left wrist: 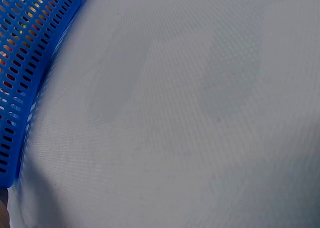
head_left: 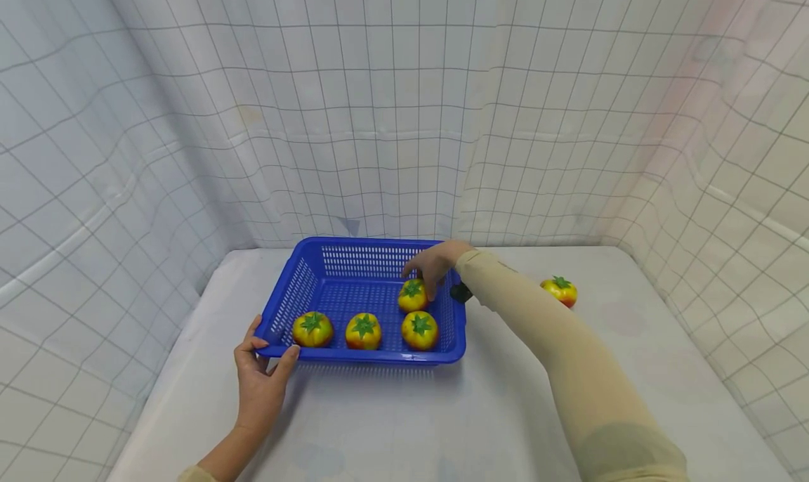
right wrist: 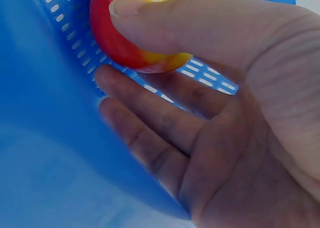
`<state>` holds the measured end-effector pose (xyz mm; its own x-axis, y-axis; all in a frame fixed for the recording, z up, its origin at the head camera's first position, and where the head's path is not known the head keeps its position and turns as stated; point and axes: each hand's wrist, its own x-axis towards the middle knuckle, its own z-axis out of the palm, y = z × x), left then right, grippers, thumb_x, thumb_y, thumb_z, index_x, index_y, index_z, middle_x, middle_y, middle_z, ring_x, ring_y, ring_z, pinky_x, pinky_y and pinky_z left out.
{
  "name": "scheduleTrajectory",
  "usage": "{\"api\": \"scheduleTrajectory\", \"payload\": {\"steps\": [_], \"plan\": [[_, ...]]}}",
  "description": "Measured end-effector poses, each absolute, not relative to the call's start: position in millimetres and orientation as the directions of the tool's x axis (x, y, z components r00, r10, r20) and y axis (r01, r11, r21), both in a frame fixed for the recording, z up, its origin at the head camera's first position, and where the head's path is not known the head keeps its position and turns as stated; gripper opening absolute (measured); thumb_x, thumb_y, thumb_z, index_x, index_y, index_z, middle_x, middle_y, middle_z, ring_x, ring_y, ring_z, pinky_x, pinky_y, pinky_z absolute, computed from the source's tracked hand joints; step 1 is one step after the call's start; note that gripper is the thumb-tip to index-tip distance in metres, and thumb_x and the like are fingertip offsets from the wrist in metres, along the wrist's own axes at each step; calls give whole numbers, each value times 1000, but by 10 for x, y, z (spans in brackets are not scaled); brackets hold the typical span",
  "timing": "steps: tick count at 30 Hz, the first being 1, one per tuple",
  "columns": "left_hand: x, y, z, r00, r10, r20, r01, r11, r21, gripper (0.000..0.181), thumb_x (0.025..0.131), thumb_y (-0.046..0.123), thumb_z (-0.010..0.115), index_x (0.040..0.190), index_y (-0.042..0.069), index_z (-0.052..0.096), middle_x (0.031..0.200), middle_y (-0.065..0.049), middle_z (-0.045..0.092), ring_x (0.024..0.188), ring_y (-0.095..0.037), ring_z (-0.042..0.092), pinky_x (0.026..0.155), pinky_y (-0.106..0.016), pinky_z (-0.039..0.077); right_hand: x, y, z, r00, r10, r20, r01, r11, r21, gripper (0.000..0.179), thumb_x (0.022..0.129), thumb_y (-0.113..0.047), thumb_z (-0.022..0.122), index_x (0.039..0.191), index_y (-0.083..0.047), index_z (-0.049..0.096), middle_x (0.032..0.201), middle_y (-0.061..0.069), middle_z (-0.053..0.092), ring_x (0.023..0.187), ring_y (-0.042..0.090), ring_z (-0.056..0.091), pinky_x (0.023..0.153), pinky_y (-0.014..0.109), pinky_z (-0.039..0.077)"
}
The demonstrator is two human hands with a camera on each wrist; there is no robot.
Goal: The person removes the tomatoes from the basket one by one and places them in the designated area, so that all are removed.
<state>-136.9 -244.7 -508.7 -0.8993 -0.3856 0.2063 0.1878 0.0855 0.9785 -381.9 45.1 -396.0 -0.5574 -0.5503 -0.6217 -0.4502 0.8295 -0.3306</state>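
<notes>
Overall, one white cloth backdrop (head_left: 404,116) ruled with a dark grid encloses three sides of one white-covered table (head_left: 354,426). On the table stands one blue basket (head_left: 366,356), rectangular, with perforated walls and floor; its outer wall also appears at the upper left of the left wrist view. Two pale sleeves are visible: the right sleeve (head_left: 556,341) spans much of the arm, whereas only the edge of the left sleeve (head_left: 197,474) enters at the bottom. Of the two hands, the left hand (head_left: 260,380) grips the basket at its near left corner, thumb over the front rim and fingers at the left side. The right hand (head_left: 436,263) reaches over the right part of the basket and grasps one fruit, the thumb laid against its skin and the fingers around its other side. Five tomato-like fruits are counted, yellow and red, each with green leaves on top. Four lie within the basket: a left fruit (head_left: 312,330), a middle fruit (head_left: 363,332) and a right fruit (head_left: 420,331) along the near wall, and the grasped fruit (head_left: 412,298) just behind the right one. The fifth, an outer fruit (head_left: 561,291), rests on the table beyond the right sleeve, which partly hides it.
</notes>
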Motion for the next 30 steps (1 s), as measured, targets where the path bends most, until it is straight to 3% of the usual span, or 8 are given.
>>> {"api": "scheduleTrajectory", "payload": {"steps": [16, 30], "plan": [[-1368, -2447, -5092, -899, -385, 208, 194, 75, 978, 45, 100, 5, 66, 116, 15, 25, 167, 8, 16, 147, -39, 29, 89, -10, 46, -3810, 456, -3960, -526, -580, -622, -451, 810, -374, 72, 87, -3, 79, 150, -24, 51, 137, 12, 56, 109, 22, 62, 93, 34, 55], [-1348, -2449, -5083, -900, -384, 207, 194, 74, 978, 44, 100, 5, 65, 116, 15, 25, 167, 9, 16, 146, -39, 28, 89, -9, 46, -3805, 455, -3995, -512, -602, -612, -441, 796, -414, 64, 86, -2, 80, 142, -24, 58, 134, 9, 57, 115, 22, 58, 90, 33, 56]]}}
